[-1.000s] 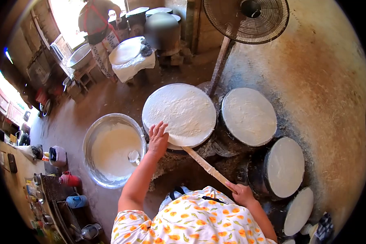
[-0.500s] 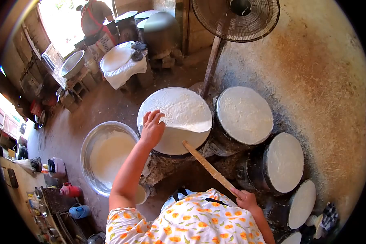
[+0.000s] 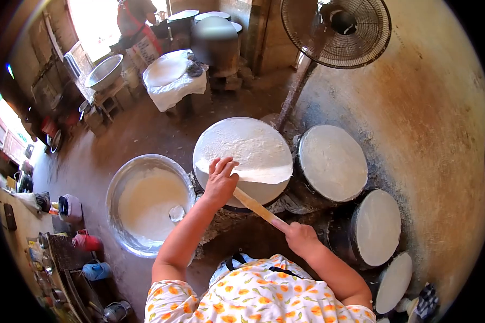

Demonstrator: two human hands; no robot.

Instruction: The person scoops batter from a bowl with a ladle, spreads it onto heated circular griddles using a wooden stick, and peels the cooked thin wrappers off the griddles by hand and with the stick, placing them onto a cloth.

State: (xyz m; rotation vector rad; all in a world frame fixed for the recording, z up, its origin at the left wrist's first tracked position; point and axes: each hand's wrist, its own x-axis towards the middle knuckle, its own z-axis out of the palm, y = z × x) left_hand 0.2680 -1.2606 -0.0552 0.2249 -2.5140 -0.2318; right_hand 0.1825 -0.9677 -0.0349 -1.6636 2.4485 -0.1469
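- In the head view, with clock directions taken from the middle of the view, the white sheet (image 3: 246, 141) lay close to the centre, over a round drum top (image 3: 267, 192). Its near edge ran nearly straight across, and a smooth crescent of the drum top showed on the near side.
- The left hand (image 3: 221, 182) reached in toward seven o'clock, its bent fingers close together at the sheet's near edge. Whether they pinched the sheet or only touched it could not be told.
- The right hand (image 3: 303, 238), toward five o'clock, was closed around the end of a flat wooden stick (image 3: 257, 208). The stick slanted from there up toward the left hand; whether its far end touched that hand or the sheet could not be told.
- At eight o'clock stood a wide metal basin (image 3: 113, 207) of pale liquid, with a ladle (image 3: 176, 213) at the basin's own four o'clock.
- More white-topped drums curved away: one at three o'clock (image 3: 333, 163), another at four (image 3: 378, 227), a third between four and five (image 3: 394, 282).
- A round fan (image 3: 355, 46) stood at one o'clock on a slanted pole (image 3: 296, 97).
- Toward eleven o'clock, behind a cloth-draped stand (image 3: 175, 86), was another person (image 3: 140, 32), partly cut off by the frame.
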